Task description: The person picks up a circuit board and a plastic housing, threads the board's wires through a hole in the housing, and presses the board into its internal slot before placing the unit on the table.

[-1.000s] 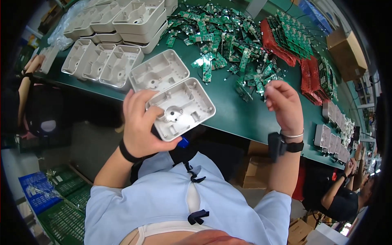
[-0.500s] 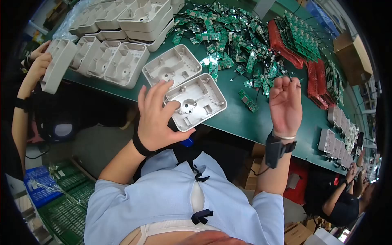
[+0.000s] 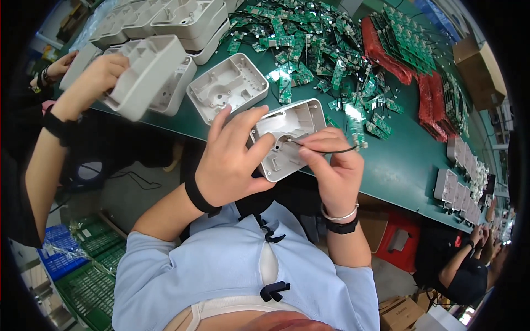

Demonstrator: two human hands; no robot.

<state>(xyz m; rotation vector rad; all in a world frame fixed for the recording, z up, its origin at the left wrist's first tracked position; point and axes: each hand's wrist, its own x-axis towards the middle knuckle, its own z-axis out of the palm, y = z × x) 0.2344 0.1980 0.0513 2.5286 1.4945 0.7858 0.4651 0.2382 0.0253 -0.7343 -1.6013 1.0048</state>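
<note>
My left hand (image 3: 225, 157) grips a light grey plastic housing (image 3: 301, 117) by its left side, thumb at the near edge and fingers over the rim. The housing is tilted, its open side facing up, at the table's front edge. Over its interior, my right hand (image 3: 338, 168) pinches a thin black cable (image 3: 305, 145). The cable's tip is at the round seat inside the housing; whether it is in the hole I cannot tell. A small green circuit board (image 3: 356, 126) hangs at the cable's other end, right of my fingers.
Another open housing (image 3: 227, 88) lies just beyond my left hand. A heap of green circuit boards (image 3: 309, 49) covers the far middle; red-wrapped board stacks (image 3: 433, 105) stand right. At left, a co-worker's hand (image 3: 96, 83) holds a housing (image 3: 152, 74) near stacked housings (image 3: 190, 22).
My right hand has come left from over the table to the housing, bringing a cable with its circuit board. The held housing has shifted right and tilted. The co-worker has moved a housing rightward.
</note>
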